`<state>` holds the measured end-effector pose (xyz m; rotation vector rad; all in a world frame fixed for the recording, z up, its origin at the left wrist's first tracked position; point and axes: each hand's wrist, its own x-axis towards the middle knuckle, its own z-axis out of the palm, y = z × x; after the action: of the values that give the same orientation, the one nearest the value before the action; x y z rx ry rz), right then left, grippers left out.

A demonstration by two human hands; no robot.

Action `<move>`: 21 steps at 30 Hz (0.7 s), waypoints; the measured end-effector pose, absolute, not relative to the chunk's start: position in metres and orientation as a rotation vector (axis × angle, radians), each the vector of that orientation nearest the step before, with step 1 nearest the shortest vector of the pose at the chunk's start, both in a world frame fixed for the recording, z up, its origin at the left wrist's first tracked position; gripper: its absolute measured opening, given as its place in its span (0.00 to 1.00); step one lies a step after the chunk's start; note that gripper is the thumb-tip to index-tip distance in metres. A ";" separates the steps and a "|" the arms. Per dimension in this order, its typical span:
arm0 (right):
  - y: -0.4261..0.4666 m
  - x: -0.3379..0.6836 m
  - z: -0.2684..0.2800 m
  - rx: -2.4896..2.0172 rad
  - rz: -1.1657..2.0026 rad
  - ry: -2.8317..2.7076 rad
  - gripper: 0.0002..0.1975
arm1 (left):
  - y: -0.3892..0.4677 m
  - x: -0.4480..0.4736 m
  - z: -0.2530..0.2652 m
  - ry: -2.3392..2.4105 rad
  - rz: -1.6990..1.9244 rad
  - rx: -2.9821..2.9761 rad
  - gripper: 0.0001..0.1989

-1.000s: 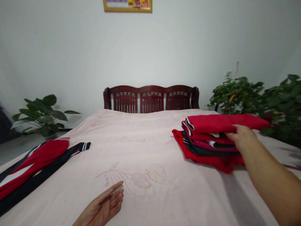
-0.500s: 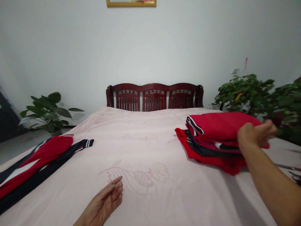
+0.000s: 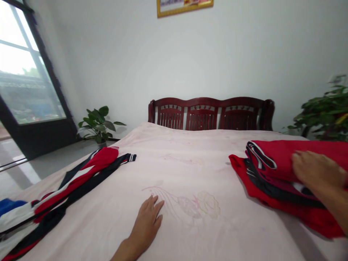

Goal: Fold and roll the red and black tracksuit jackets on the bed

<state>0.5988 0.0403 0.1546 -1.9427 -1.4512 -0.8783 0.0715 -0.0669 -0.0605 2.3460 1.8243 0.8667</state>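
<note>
On the right of the bed lies a stack of folded clothes, with a folded red garment (image 3: 282,156) edged in white and navy on top. Dark pieces (image 3: 274,186) and a bright red garment (image 3: 252,188) are beneath it. My right hand (image 3: 312,168) is at the top garment, its fingers blurred and partly hidden. My left hand (image 3: 148,217) is palm down with fingers spread, over or on the pale pink bedsheet (image 3: 190,232), and holds nothing. On the left, a red, white and navy tracksuit garment (image 3: 89,174) lies stretched out, apart from both hands.
A blue piece of cloth (image 3: 11,206) is at the lower left edge. Behind the bed stands a dark red wooden headrest (image 3: 202,112) against the wall. Potted plants (image 3: 99,123) flank the bed, with leafy greenery (image 3: 323,114) on the right. A glass door (image 3: 32,79) is at left.
The view has turned left, bringing the door and blue cloth into sight. My left hand has turned palm down. My right hand has drawn back from the stack's far right edge onto its top garment.
</note>
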 end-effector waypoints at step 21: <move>-0.014 0.439 -0.066 -1.583 -0.246 -2.063 0.24 | -0.101 -0.225 0.013 3.082 0.161 1.314 0.31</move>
<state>0.4389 -0.0138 -0.0665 -1.5828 -2.0634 -0.2465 -0.2253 -0.1009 0.0127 1.3142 3.0819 0.1609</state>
